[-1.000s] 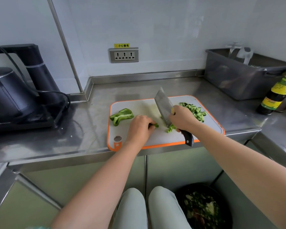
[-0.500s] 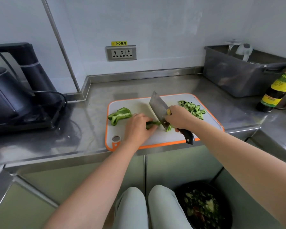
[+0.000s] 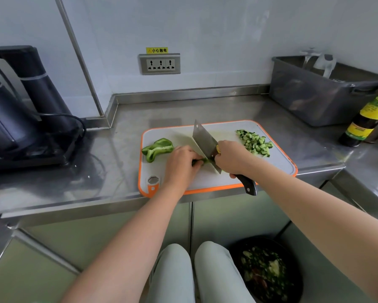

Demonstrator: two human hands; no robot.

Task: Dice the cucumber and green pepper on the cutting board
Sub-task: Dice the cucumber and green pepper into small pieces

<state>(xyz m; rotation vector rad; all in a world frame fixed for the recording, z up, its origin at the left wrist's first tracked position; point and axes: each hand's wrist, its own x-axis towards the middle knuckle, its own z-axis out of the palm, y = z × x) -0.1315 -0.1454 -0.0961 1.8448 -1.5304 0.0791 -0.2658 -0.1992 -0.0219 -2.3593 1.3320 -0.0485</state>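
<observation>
A white cutting board with an orange rim point(image 3: 277, 162) lies on the steel counter. My right hand point(image 3: 232, 159) grips the dark handle of a cleaver point(image 3: 203, 141), whose blade edge is down on the board. My left hand point(image 3: 180, 164) holds down green pepper strips point(image 3: 200, 162) with curled fingers right beside the blade; most of the strips are hidden under the fingers. A large uncut green pepper piece point(image 3: 158, 148) lies at the board's left end. Diced cucumber point(image 3: 254, 142) is heaped at the board's far right.
A black kettle on its base point(image 3: 19, 123) with a cord stands at the left. At the right are a grey tub point(image 3: 314, 97) and a sauce bottle point(image 3: 367, 119). A wall socket point(image 3: 159, 64) is behind the board. A bin with scraps point(image 3: 266, 272) sits on the floor.
The cleaver has come down from its raised tilt and shifted left towards my left hand. My left hand has slid slightly left along the pepper strips.
</observation>
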